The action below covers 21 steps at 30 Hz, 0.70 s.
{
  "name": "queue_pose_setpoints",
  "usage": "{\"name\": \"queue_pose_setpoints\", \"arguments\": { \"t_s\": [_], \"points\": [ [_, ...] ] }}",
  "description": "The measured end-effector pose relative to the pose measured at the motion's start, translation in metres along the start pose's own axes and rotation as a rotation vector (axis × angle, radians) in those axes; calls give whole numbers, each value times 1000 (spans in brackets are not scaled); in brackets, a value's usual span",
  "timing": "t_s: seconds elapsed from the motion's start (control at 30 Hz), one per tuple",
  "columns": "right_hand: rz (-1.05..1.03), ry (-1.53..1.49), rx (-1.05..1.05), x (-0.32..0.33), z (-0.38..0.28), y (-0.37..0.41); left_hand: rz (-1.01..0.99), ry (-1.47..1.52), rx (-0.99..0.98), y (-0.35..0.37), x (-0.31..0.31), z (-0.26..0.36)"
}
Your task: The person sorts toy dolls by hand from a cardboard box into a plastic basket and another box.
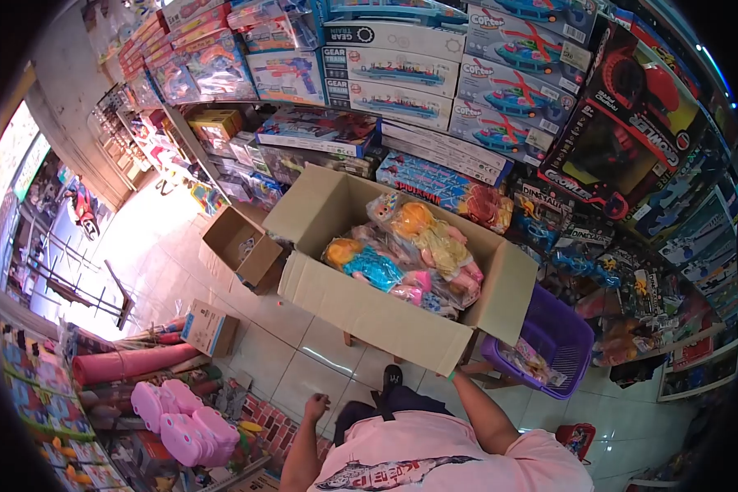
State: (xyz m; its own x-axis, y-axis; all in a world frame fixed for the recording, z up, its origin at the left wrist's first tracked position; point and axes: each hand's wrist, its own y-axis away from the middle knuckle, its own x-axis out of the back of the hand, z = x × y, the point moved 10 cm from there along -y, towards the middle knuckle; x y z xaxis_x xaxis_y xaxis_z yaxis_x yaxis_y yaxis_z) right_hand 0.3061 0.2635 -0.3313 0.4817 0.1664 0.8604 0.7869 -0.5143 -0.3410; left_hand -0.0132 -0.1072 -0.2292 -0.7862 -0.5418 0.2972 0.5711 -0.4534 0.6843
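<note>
Cardboard box (371, 315), tan, open, dolls (375, 267) inside

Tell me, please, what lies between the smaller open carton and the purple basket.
The large open cardboard box of plastic-wrapped dolls is between them, as the head view shows.

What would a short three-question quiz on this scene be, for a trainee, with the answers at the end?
1. Multiple choice: what lies in the big open box?
a) Rolled mats
b) Wrapped dolls
c) Toy helicopters

2. True or false: the person's right hand is at the near side of the big open box, while the left hand is away from it.

3. Fill in the missing word: the basket to the right of the big open box is coloured ____.

Key: 1. b; 2. true; 3. purple
</note>
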Motion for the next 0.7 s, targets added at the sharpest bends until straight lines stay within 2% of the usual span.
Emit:
{"name": "queue_pose_setpoints", "arguments": {
  "t_s": [0.13, 0.2, 0.27, 0.33, 0.4, 0.47, 0.53, 0.57, 0.6, 0.63, 0.67, 0.7],
  "points": [
    [-159, -373, -630, 32, 10, -1, 70, 55, 53, -35, 32, 41],
    [-224, -564, -948, 52, 10, 14, 298, 124, -103, -68, 77, 72],
    [-280, -756, -1267, 72, -2, 34, 408, 275, -260, -80, 114, 139],
    [-726, -424, -1037, 75, -5, 68, 449, 259, -355, -99, 149, 209],
    [-336, -734, -1660, 104, -12, 125, 457, 328, -483, -88, 173, 301],
    [-30, -852, -1860, 132, -19, 159, 479, 346, -523, -118, 201, 358],
    [433, -956, -1982, 168, -30, 186, 478, 360, -700, -130, 223, 423],
    [706, -872, -1948, 191, -21, 207, 449, 351, -706, -137, 224, 450],
    [969, -772, -1895, 209, -22, 224, 418, 344, -823, -136, 226, 484],
    [1230, -530, -1967, 255, -42, 221, 386, 344, -942, -133, 226, 518],
    [1307, -83, -1899, 308, -55, 206, 362, 344, -945, -127, 222, 547],
    [1334, 361, -1792, 358, -76, 183, 324, 246, -1029, -104, 206, 579]
  ]
}}
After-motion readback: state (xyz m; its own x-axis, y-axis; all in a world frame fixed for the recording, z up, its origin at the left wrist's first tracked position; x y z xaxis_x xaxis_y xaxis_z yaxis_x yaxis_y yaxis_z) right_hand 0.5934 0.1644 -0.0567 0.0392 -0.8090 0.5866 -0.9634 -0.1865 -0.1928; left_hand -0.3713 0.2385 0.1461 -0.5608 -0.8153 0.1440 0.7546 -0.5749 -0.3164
